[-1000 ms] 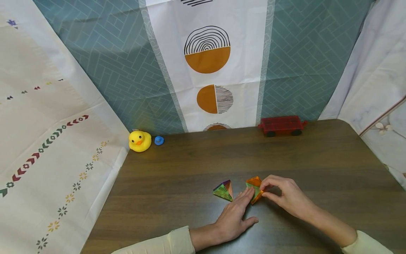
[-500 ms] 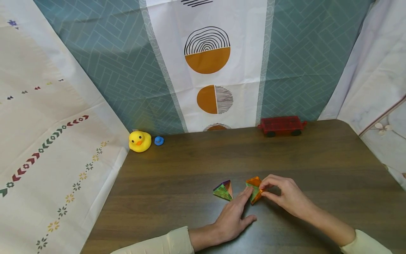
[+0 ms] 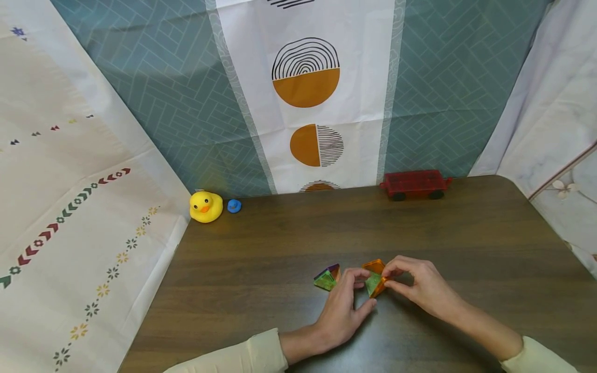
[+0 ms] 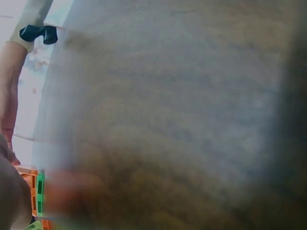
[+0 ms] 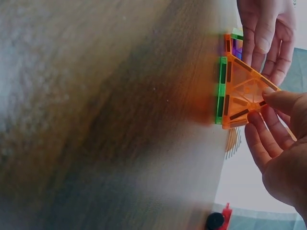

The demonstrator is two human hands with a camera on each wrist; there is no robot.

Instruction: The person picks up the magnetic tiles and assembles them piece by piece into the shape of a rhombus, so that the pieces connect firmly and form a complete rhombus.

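Note:
My right hand [image 3: 426, 287] pinches the tip of an orange triangular magnetic tile [image 5: 244, 93] between thumb and fingers. That tile stands up along the edge of a green magnetic tile [image 3: 372, 284] lying flat on the table. A second orange tile [image 3: 374, 266] is at the green tile's far side. Over the green tile's left side, my left hand [image 3: 340, 316] has its thumb and index finger spread, with fingers loosely bent. Just beyond it sits a small cluster with a green triangular tile [image 3: 325, 281] and a purple tile [image 3: 333, 269], partly hidden by the hand.
A yellow rubber duck [image 3: 205, 206] and a small blue duck [image 3: 234, 206] stand at the back left of the wooden table [image 3: 261, 238]. At the back right is a red toy wagon [image 3: 415, 184] with black wheels. Patterned cloths hang behind and at the left.
My left hand's fingers have lifted from lying extended against the green tile and are now bent, with the thumb nearer its front corner. The right hand keeps its pinch in place.

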